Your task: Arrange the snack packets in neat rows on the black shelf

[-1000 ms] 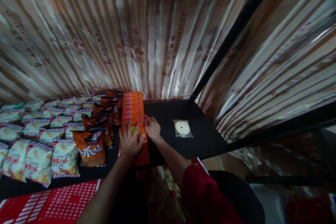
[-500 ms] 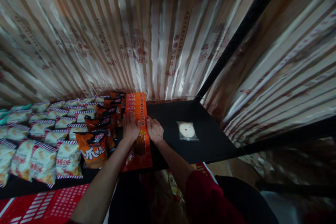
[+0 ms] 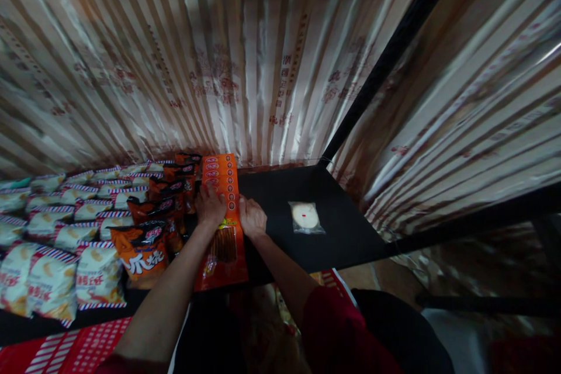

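Note:
An overlapping row of flat orange snack packets (image 3: 233,187) lies on the black shelf (image 3: 280,178), with round logos repeating along the upper edges. My left hand (image 3: 211,207) rests along the row's left side, fingers pointing forward and thumb over the packets. Against the right side, my right hand (image 3: 252,216) presses with bent fingers and its thumb at the edge. The packets are gripped between both hands. Left of them stand black-and-orange snack bags (image 3: 141,254), near my left forearm. A round white item in a clear wrapper (image 3: 305,217) lies to the right of my right hand.
White snack bags with striped edges (image 3: 100,274) stand in rows on the left. Pleated printed sheeting (image 3: 263,70) hangs behind the shelf. A black post (image 3: 372,87) rises at its back right corner. A red basket (image 3: 83,342) is below at the front left.
The view has shifted slightly, so the shelf goods appear farther left. Both hands stay at the sides of the orange packets, with the left hand's fingers a little more bent.

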A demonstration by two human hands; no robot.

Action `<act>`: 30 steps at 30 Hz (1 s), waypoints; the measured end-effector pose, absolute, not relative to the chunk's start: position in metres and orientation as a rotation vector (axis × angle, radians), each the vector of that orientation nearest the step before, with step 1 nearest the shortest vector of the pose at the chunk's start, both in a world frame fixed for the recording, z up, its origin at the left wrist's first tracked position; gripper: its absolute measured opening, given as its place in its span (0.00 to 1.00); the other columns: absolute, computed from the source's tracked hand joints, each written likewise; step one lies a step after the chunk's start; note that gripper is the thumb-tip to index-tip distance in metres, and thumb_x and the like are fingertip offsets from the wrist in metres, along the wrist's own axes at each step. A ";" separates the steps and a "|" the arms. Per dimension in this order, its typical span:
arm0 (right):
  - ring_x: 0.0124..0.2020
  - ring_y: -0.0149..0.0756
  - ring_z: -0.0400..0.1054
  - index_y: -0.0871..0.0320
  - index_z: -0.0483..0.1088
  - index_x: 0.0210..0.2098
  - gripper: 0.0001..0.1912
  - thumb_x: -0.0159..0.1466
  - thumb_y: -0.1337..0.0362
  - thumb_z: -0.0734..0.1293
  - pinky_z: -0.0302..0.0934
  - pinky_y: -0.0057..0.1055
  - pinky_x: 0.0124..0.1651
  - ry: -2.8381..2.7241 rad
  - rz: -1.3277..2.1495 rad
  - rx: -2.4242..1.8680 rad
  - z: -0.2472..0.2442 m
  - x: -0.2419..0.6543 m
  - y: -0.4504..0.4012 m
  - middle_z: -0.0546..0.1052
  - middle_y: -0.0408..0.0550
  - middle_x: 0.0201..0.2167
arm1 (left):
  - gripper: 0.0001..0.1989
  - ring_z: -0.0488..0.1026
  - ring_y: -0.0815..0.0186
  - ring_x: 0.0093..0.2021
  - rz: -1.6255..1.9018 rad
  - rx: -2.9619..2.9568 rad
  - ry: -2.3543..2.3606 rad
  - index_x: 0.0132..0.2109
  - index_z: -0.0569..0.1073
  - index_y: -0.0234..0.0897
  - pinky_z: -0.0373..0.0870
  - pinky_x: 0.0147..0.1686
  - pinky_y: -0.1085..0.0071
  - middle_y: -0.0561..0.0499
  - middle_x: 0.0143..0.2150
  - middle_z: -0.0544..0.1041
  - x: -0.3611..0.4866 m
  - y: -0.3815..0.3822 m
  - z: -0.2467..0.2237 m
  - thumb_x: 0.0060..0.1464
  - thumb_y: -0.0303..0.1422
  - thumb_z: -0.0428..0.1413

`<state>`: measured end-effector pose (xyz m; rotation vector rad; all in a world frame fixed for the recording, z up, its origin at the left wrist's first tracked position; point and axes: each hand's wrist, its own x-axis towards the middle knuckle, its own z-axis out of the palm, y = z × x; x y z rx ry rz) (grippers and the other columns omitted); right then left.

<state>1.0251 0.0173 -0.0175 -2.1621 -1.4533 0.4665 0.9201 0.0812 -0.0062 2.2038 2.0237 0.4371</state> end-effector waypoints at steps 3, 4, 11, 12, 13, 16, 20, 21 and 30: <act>0.48 0.35 0.65 0.49 0.63 0.56 0.26 0.69 0.55 0.44 0.58 0.29 0.49 -1.442 0.475 -2.165 -0.017 1.025 0.017 0.73 0.45 0.45 | 0.31 0.61 0.48 0.59 0.421 2.167 2.033 0.64 0.51 0.23 0.57 0.56 0.55 0.28 0.63 0.57 0.921 0.081 -0.004 0.59 0.37 0.42; 0.49 0.35 0.65 0.49 0.63 0.56 0.26 0.69 0.55 0.44 0.58 0.30 0.50 -1.438 0.479 -2.167 -0.017 1.025 0.017 0.73 0.45 0.45 | 0.31 0.61 0.48 0.60 0.414 2.157 2.035 0.65 0.51 0.24 0.57 0.56 0.55 0.29 0.63 0.57 0.921 0.081 -0.004 0.59 0.37 0.42; 0.48 0.35 0.65 0.46 0.62 0.58 0.25 0.69 0.54 0.44 0.58 0.29 0.48 -1.437 0.490 -2.166 -0.016 1.025 0.016 0.72 0.44 0.45 | 0.30 0.60 0.49 0.60 0.435 2.217 2.014 0.63 0.54 0.22 0.57 0.57 0.56 0.29 0.62 0.59 0.918 0.081 -0.010 0.58 0.36 0.43; 0.48 0.35 0.65 0.46 0.62 0.58 0.25 0.69 0.54 0.44 0.58 0.29 0.48 -1.439 0.479 -2.161 -0.017 1.025 0.016 0.72 0.44 0.45 | 0.29 0.60 0.49 0.60 0.444 2.225 2.012 0.63 0.55 0.23 0.57 0.57 0.56 0.30 0.62 0.59 0.918 0.081 -0.011 0.58 0.36 0.44; 0.47 0.34 0.65 0.46 0.62 0.57 0.25 0.69 0.54 0.44 0.58 0.29 0.48 -1.442 0.469 -2.156 -0.017 1.025 0.016 0.72 0.44 0.45 | 0.29 0.60 0.49 0.60 0.449 2.228 2.012 0.63 0.56 0.23 0.57 0.57 0.56 0.30 0.62 0.60 0.918 0.081 -0.012 0.58 0.35 0.44; 0.47 0.34 0.65 0.46 0.62 0.57 0.25 0.69 0.54 0.44 0.58 0.29 0.47 -1.456 0.452 -2.156 -0.018 1.025 0.016 0.73 0.44 0.44 | 0.28 0.60 0.49 0.60 0.449 2.229 2.016 0.62 0.57 0.23 0.56 0.58 0.56 0.31 0.61 0.61 0.918 0.080 -0.015 0.58 0.35 0.44; 0.47 0.35 0.65 0.47 0.63 0.57 0.25 0.69 0.53 0.43 0.58 0.28 0.46 -1.472 0.459 -2.169 -0.017 1.025 0.016 0.73 0.45 0.43 | 0.27 0.58 0.48 0.61 0.458 2.241 2.016 0.62 0.58 0.24 0.55 0.58 0.55 0.31 0.61 0.61 0.917 0.079 -0.018 0.58 0.35 0.44; 0.46 0.35 0.65 0.47 0.63 0.57 0.26 0.69 0.53 0.43 0.58 0.28 0.46 -1.473 0.464 -2.172 -0.016 1.025 0.016 0.73 0.45 0.43 | 0.27 0.57 0.48 0.62 0.464 2.250 2.014 0.62 0.58 0.24 0.54 0.59 0.55 0.31 0.61 0.61 0.917 0.079 -0.019 0.59 0.35 0.44; 0.47 0.34 0.65 0.47 0.63 0.57 0.25 0.70 0.54 0.44 0.58 0.28 0.47 -1.457 0.482 -2.185 -0.015 1.025 0.017 0.72 0.44 0.44 | 0.26 0.47 0.45 0.66 0.548 2.526 1.841 0.60 0.62 0.21 0.47 0.61 0.50 0.30 0.63 0.58 0.919 0.056 -0.014 0.59 0.34 0.45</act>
